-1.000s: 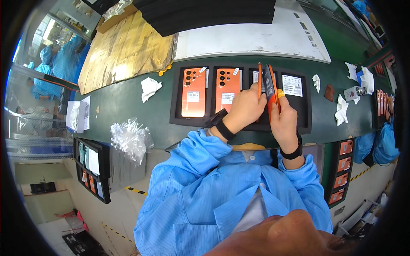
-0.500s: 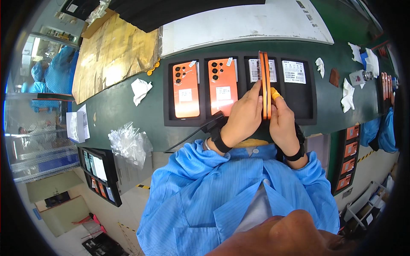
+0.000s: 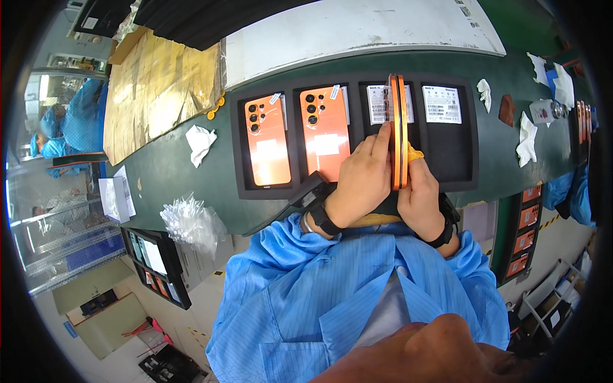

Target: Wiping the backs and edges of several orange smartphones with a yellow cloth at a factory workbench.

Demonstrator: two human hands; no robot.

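My left hand (image 3: 363, 171) and my right hand (image 3: 421, 198) hold two orange phones (image 3: 400, 137) between them, stacked together and seen edge-on. The left fingers press along the left face. At the right fingertips is a crumpled yellow piece (image 3: 415, 154), perhaps a finger cot. Below the phones lies a black tray (image 3: 447, 153) with several compartments. An orange phone (image 3: 267, 159) fills its leftmost compartment, camera side up, and another orange phone (image 3: 325, 127) lies in the one beside it. The two right compartments show a white printed label (image 3: 375, 102) and another white label (image 3: 442, 105).
Crumpled white tissues (image 3: 200, 143) and a clear plastic bag (image 3: 191, 217) lie left of the tray. Yellowed cardboard (image 3: 166, 89) and a white panel (image 3: 364, 32) stand behind it. On the right are a brown piece (image 3: 506, 110), more tissue (image 3: 527, 140) and a clear bottle (image 3: 548, 111).
My viewpoint has turned slightly, so the tray and table appear tilted and shifted. Both hands keep their hold on the two upright phones, with little visible movement.
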